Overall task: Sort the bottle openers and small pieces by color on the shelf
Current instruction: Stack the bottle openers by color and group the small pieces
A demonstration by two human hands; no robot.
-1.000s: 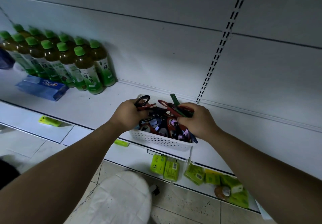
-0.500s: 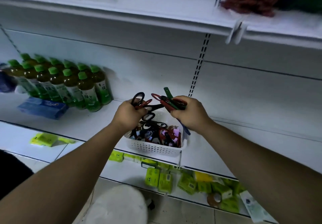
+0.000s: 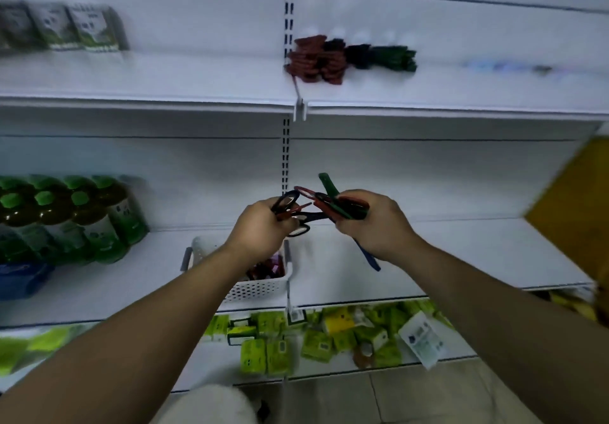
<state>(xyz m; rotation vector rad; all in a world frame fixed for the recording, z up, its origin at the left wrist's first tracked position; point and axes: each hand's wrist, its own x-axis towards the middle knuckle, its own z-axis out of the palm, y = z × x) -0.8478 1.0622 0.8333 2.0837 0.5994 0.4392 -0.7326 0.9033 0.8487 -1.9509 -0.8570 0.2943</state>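
A bunch of black and red loop-handled bottle openers (image 3: 291, 207) is gripped in the curled left hand (image 3: 263, 230). A second bunch of red, green and blue openers (image 3: 333, 202) is clutched in the right hand (image 3: 372, 225), close beside the first, above the middle white shelf (image 3: 461, 252). Below the left wrist a white perforated plastic basket (image 3: 260, 288) is seen, with small reddish pieces (image 3: 267, 267) inside, possibly more openers. On the upper shelf (image 3: 197, 74) a red pile (image 3: 313, 61) and a dark green pile (image 3: 392, 57) are laid side by side.

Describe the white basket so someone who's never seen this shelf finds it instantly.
Start at the middle shelf, the one with green-capped bottles at its left end. Just below the left hand sits the white basket: the only perforated container there, holding reddish pieces.
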